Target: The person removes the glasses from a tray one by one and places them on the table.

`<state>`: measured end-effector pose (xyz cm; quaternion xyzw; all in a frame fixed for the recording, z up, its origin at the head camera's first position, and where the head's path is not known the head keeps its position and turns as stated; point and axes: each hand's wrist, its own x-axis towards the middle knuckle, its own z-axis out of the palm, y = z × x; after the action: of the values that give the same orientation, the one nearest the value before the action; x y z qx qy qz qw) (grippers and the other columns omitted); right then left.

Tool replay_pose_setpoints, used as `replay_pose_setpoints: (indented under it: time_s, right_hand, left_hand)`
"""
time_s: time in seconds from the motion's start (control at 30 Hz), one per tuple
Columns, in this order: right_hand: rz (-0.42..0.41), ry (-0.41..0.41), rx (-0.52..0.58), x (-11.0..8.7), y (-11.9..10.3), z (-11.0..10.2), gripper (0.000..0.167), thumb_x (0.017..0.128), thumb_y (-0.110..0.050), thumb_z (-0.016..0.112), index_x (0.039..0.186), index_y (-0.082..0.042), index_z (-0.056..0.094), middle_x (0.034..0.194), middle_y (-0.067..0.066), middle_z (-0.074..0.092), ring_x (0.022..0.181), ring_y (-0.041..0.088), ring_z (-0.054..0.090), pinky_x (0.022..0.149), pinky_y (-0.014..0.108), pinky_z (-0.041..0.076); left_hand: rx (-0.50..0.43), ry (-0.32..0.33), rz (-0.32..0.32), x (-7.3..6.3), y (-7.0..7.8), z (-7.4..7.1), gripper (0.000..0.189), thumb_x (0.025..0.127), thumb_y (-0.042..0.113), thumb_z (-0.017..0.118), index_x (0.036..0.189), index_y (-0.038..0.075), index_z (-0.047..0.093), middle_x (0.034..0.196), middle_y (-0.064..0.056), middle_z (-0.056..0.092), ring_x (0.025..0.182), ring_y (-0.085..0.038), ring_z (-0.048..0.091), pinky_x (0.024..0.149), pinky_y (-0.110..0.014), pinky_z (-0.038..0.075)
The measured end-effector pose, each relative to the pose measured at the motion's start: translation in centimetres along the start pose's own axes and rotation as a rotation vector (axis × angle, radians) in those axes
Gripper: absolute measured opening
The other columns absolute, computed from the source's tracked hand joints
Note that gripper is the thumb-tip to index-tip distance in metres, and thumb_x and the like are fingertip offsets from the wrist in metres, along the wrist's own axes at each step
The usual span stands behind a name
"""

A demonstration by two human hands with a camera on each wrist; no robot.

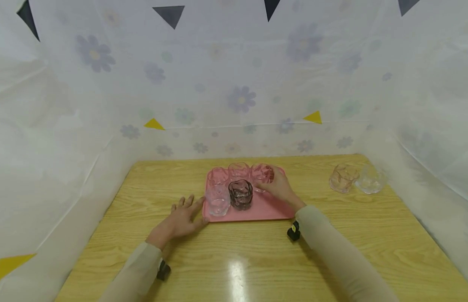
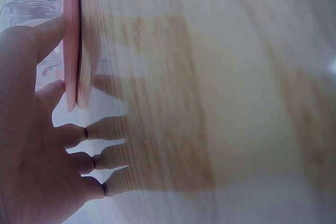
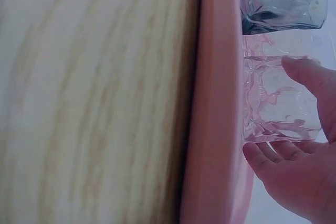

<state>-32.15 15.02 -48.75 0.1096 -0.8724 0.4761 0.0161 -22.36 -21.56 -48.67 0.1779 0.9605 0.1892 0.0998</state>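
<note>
Holding a transparent, pink-looking wavy glass [image 1: 260, 173] between thumb and fingers of the right hand [image 1: 280, 188], at the back right of a smooth pink tray [image 1: 268, 208]. Touching the tray's left edge with the left hand [image 1: 181, 220], fingers spread, gripping nothing. Just beside, obstructing the near left: a smoky glass [image 1: 241, 196]. Farther left: a clear glass [image 1: 218, 204]. Well right, on the wood-grain table [image 1: 237, 241]: an amber-tinted glass [image 1: 343, 179].

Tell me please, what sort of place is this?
Probably an enclosed tabletop workspace: patterned sheeting rises on three sides of a wooden table, which holds a pink tray and glass cups.
</note>
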Motion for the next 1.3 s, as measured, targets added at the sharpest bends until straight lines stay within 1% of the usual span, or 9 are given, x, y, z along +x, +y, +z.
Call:
replay_pose_setpoints:
  time_s: [0.17, 0.33, 0.53, 0.63, 0.97, 1.1, 1.17, 1.23, 1.3]
  right_hand:
    - [0.007, -0.003, -0.02, 0.0, 0.07, -0.06, 0.091, 0.09, -0.029, 0.085, 0.16, 0.003, 0.036, 0.131, 0.023, 0.063, 0.119, 0.038, 0.061, 0.104, 0.054, 0.053]
    - [0.011, -0.018, -0.011, -0.02, 0.13, -0.23, 0.09, 0.09, -0.031, 0.085, 0.16, 0.0, 0.038, 0.13, 0.022, 0.064, 0.122, 0.039, 0.062, 0.105, 0.055, 0.054]
    - [0.023, -0.018, 0.023, -0.07, -0.26, -0.47, 0.086, 0.088, -0.029, 0.087, 0.156, 0.001, 0.044, 0.124, 0.02, 0.066, 0.114, 0.035, 0.065, 0.098, 0.051, 0.056]
    - [0.03, -0.019, 0.017, -0.07, -0.32, -0.46, 0.085, 0.088, -0.029, 0.088, 0.156, 0.0, 0.045, 0.122, 0.019, 0.066, 0.11, 0.032, 0.064, 0.094, 0.047, 0.056]
    - [0.038, -0.008, 0.017, -0.01, 0.08, -0.38, 0.084, 0.088, -0.03, 0.087, 0.155, 0.001, 0.046, 0.12, 0.018, 0.063, 0.104, 0.028, 0.061, 0.087, 0.04, 0.053]
    - [0.03, 0.003, 0.017, -0.06, 0.04, -0.39, 0.08, 0.087, -0.03, 0.088, 0.15, 0.002, 0.05, 0.112, 0.017, 0.061, 0.097, 0.025, 0.057, 0.081, 0.034, 0.049]
    - [0.035, 0.013, 0.015, -0.03, -0.05, -0.44, 0.08, 0.087, -0.033, 0.088, 0.149, 0.002, 0.05, 0.111, 0.016, 0.06, 0.098, 0.025, 0.056, 0.081, 0.034, 0.048]
    - [0.046, 0.021, 0.018, -0.06, -0.23, -0.58, 0.082, 0.087, -0.035, 0.088, 0.149, 0.002, 0.049, 0.115, 0.017, 0.06, 0.101, 0.027, 0.056, 0.084, 0.036, 0.05]
    - [0.063, 0.025, 0.023, -0.13, -0.42, -0.81, 0.086, 0.087, -0.036, 0.088, 0.152, 0.001, 0.047, 0.123, 0.018, 0.061, 0.11, 0.03, 0.059, 0.092, 0.04, 0.054]
  left_hand:
    - [0.002, -0.003, -0.005, -0.03, 0.05, -0.07, 0.08, 0.104, 0.057, 0.054, 0.169, 0.018, 0.028, 0.169, -0.036, 0.021, 0.155, -0.065, 0.012, 0.119, -0.084, 0.01]
    - [-0.004, -0.01, -0.008, -0.02, 0.08, -0.07, 0.079, 0.104, 0.056, 0.054, 0.169, 0.018, 0.027, 0.169, -0.036, 0.02, 0.155, -0.065, 0.01, 0.12, -0.083, 0.009]
    - [0.01, 0.004, 0.001, 0.06, 0.05, 0.01, 0.079, 0.104, 0.055, 0.054, 0.168, 0.017, 0.029, 0.168, -0.037, 0.022, 0.153, -0.067, 0.013, 0.119, -0.084, 0.011]
    - [0.01, 0.004, 0.001, 0.09, 0.0, 0.04, 0.079, 0.104, 0.055, 0.054, 0.168, 0.017, 0.029, 0.168, -0.037, 0.022, 0.153, -0.067, 0.013, 0.119, -0.084, 0.011]
    - [0.0, -0.001, -0.002, 0.06, 0.03, 0.06, 0.079, 0.104, 0.055, 0.055, 0.168, 0.018, 0.029, 0.168, -0.037, 0.021, 0.153, -0.066, 0.013, 0.119, -0.083, 0.01]
    - [0.0, 0.002, -0.001, 0.06, 0.05, -0.01, 0.079, 0.104, 0.055, 0.055, 0.168, 0.018, 0.029, 0.168, -0.037, 0.021, 0.153, -0.066, 0.012, 0.12, -0.083, 0.01]
    - [-0.005, 0.003, -0.001, 0.05, 0.06, -0.03, 0.079, 0.104, 0.055, 0.055, 0.168, 0.018, 0.029, 0.169, -0.037, 0.02, 0.154, -0.066, 0.012, 0.12, -0.083, 0.01]
    - [-0.005, 0.004, -0.001, 0.04, 0.06, -0.02, 0.079, 0.103, 0.054, 0.055, 0.168, 0.018, 0.029, 0.169, -0.037, 0.02, 0.154, -0.066, 0.012, 0.12, -0.083, 0.01]
    - [-0.009, 0.002, 0.0, 0.01, 0.04, 0.0, 0.079, 0.104, 0.054, 0.056, 0.168, 0.017, 0.029, 0.169, -0.037, 0.02, 0.154, -0.066, 0.011, 0.119, -0.084, 0.009]
